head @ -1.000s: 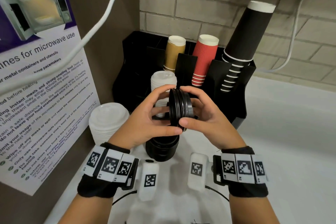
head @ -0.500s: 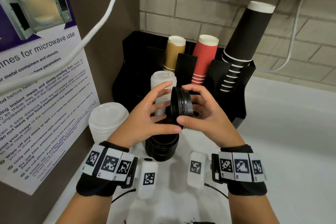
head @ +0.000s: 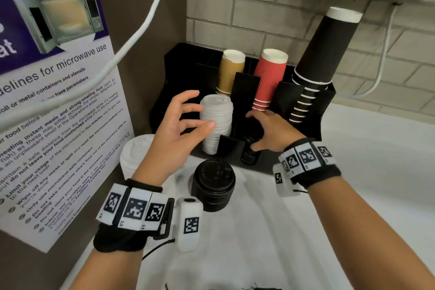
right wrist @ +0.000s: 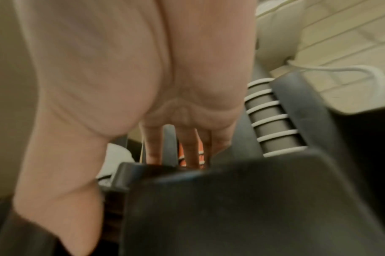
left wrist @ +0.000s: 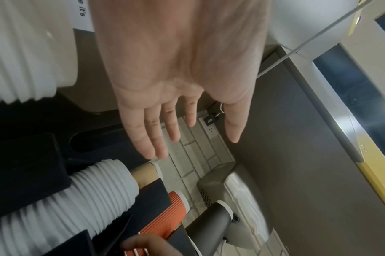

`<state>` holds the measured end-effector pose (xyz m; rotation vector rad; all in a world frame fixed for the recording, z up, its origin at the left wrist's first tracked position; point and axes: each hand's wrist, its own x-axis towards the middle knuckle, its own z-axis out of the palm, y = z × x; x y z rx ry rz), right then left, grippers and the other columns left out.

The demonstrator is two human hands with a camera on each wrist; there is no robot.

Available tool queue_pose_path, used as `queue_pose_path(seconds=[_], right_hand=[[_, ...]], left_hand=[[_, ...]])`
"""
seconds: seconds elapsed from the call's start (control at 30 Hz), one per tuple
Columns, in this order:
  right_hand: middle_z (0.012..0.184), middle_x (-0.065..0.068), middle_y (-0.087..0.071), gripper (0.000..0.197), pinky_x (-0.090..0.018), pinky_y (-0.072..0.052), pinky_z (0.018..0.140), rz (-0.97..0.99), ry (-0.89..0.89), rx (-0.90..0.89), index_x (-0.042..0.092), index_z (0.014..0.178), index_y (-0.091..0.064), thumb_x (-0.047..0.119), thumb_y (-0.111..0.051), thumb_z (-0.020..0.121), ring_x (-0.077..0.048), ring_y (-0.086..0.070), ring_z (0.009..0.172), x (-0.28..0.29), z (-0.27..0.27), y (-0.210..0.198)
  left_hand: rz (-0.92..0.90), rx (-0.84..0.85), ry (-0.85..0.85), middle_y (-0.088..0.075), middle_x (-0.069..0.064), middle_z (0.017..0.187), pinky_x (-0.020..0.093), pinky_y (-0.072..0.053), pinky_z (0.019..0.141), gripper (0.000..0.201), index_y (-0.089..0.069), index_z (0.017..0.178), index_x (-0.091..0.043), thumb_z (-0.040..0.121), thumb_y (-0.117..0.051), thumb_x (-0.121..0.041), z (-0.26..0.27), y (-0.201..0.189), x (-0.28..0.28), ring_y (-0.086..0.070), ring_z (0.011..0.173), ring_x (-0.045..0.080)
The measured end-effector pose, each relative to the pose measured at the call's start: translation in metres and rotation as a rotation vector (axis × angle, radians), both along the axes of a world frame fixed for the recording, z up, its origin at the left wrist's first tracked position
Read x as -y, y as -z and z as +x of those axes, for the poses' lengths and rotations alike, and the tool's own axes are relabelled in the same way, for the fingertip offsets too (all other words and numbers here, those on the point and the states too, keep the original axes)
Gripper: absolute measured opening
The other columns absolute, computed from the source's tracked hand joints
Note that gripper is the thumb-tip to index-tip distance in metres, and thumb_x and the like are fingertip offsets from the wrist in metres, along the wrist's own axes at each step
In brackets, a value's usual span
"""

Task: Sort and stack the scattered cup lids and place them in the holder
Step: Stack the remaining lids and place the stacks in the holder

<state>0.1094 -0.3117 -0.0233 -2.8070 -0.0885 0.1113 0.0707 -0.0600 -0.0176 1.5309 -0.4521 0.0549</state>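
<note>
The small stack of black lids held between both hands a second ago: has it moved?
Yes. The right hand has carried the small stack of black lids away from the person and down into the black holder, right of the white lids; the left hand is off it.

lid stack (head: pixel 213 183) before holder (head: pixel 303 110), cups (head: pixel 270 77) inside

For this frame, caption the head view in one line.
Right hand lowers black lids into the holder; left hand open beside the white lid stack.
</note>
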Motion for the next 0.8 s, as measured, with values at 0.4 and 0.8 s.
queue_pose_path(seconds=[0.4,0.8], right_hand=[[0.133,-0.007,-0.043,0.091,-0.04,-0.045,0.088,-0.434,-0.057,-0.115,0.029,0.143,-0.03,0.037,-0.08,0.067,-0.029,-0.052,0.113,-0.014,0.004,0.011],[0.138,-0.008,-0.038,0.096,-0.041,-0.041,0.096,-0.572,-0.023,-0.022,0.027,0.145,-0.025,0.045,-0.077,0.067,-0.03,-0.048,0.119,-0.024,-0.005,0.025]], left_hand=[[0.034,-0.01,-0.032,-0.058,-0.008,0.119,0.043,-0.052,0.098,0.052,-0.049,0.128,-0.036,0.079,-0.068,-0.034,-0.002,0.001,-0.002,-0.065,0.1,0.013],[0.043,-0.009,-0.036,-0.058,-0.009,0.119,0.043,-0.053,0.097,0.051,-0.049,0.127,-0.037,0.079,-0.067,-0.035,-0.001,0.003,-0.003,-0.065,0.101,0.013]])
